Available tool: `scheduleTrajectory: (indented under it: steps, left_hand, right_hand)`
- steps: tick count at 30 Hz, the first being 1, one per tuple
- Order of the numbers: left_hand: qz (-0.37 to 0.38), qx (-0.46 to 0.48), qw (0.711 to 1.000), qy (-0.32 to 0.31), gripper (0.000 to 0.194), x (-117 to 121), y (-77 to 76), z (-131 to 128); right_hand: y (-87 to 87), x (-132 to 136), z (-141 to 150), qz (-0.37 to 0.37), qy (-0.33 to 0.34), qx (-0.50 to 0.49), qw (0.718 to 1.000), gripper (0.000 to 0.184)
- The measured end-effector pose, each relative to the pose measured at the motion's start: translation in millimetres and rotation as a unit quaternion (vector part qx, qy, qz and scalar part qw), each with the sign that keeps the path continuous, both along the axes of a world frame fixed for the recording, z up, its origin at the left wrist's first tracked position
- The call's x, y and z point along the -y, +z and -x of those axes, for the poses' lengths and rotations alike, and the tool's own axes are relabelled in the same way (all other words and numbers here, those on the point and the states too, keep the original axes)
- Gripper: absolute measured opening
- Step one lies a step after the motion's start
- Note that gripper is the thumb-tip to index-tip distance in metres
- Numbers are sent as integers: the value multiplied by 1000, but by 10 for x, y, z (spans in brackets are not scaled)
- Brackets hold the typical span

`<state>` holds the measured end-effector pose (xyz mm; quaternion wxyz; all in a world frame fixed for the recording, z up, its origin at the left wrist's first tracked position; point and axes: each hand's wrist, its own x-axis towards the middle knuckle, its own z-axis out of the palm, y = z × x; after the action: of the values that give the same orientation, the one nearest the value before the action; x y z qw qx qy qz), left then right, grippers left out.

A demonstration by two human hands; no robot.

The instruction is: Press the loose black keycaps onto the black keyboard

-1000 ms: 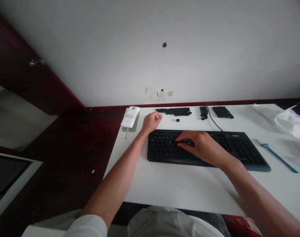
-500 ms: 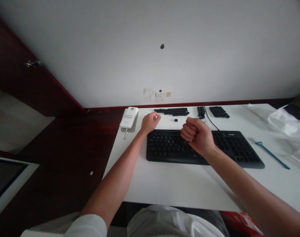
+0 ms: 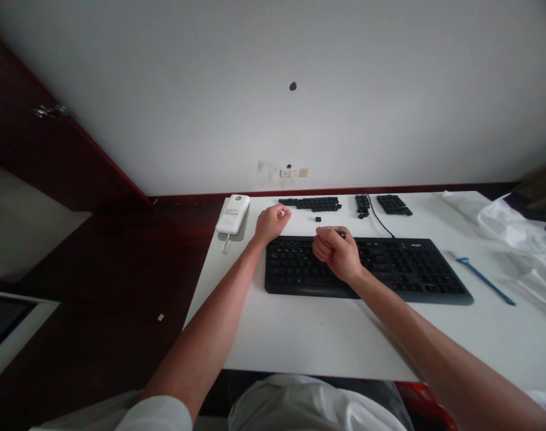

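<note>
A black computer keyboard (image 3: 412,268) lies on the white desk (image 3: 322,338), and several of its keys are gone from the upper rows. My right hand (image 3: 336,254) is a closed fist above the keyboard's middle, with a small dark keycap (image 3: 342,234) showing at its fingertips. My left hand (image 3: 273,222) rests on the desk above the keyboard's top left corner, fingertips pinched together, with nothing visible in them. Rows of black keycaps (image 3: 309,203) lie beyond the keyboard, and one loose keycap (image 3: 318,219) sits nearest my left hand.
More black keycaps (image 3: 393,205) lie at the far right of the rows, beside a black cable (image 3: 381,225). A white desk phone (image 3: 232,214) stands left of my left hand. A blue stick (image 3: 486,281) and white plastic sheeting (image 3: 510,233) lie to the right.
My right hand has risen from the keys, closed into a fist, and moved left toward my left hand. My left hand has barely moved. The view has shifted slightly.
</note>
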<state>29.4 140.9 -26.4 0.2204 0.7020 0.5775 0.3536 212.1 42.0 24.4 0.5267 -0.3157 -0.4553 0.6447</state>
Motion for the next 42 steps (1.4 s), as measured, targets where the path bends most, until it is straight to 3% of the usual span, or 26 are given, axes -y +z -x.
scheduleTrajectory:
  steps: [9, 25, 42]
  left_hand:
    - [-4, 0, 1000, -1, 27, -3, -10, 3]
    - [-2, -1, 1000, 3, 26, 13, 1, -1]
    - [-6, 2, 1000, -2, 28, 9, -21, 6]
  right_hand:
    - [-150, -16, 16, -51, 0, 59, 997, 54]
    - [-160, 31, 36, -108, -4, 176, 978, 56]
    - [-282, 2, 54, -108, -30, 153, 982, 56]
